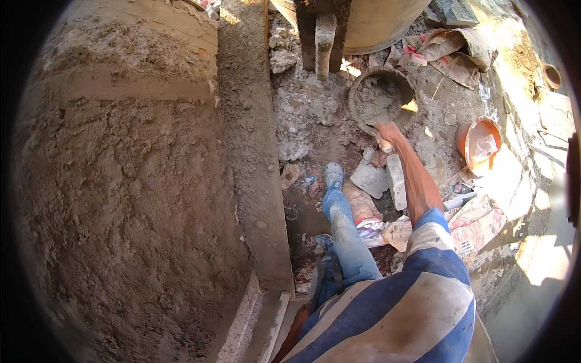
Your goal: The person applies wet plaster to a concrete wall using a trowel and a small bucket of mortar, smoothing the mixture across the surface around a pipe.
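Note:
My right hand (385, 133) is closed around the pale handle (385, 145) of a trowel, whose blade (376, 118) reaches into a round basin (403, 91) of grey mortar. Part of my left arm (292, 333) shows at the bottom beside my striped shirt; its hand is out of view. Below the basin lie broken grey slabs (369, 179), a long pale block (396, 181) and crumpled printed sacks (472, 233).
A rough plastered wall (121, 199) with a long grey ledge (248, 151) runs along the left. An orange bucket (469, 148) lies at right. A large rounded container (381, 18) and dark post (308, 36) stand at the top. My legs (342, 224) are among rubble.

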